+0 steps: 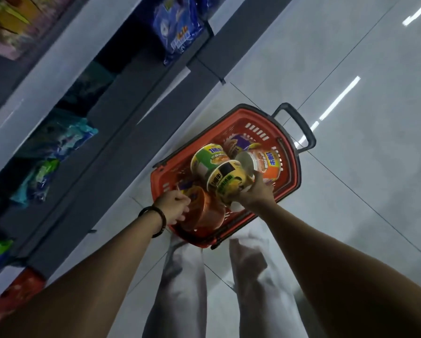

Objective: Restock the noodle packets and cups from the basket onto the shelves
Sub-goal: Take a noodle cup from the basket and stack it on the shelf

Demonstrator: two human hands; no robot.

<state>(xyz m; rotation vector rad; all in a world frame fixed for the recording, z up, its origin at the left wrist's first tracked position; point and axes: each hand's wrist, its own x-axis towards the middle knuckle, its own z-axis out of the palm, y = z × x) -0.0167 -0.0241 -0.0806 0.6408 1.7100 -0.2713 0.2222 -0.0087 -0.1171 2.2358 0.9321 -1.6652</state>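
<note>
Right grip (pixel 255 191) holds yellow cup (pixel 226 182) over basket (pixel 292 152); left grip (pixel 175 206), orange bowl (pixel 205 214).

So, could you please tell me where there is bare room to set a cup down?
Bare floor lies right of the basket, and a narrower strip runs between it and the shelf base. Inside, it is crowded: cups fill it, with the left hand and right hand there.
</note>
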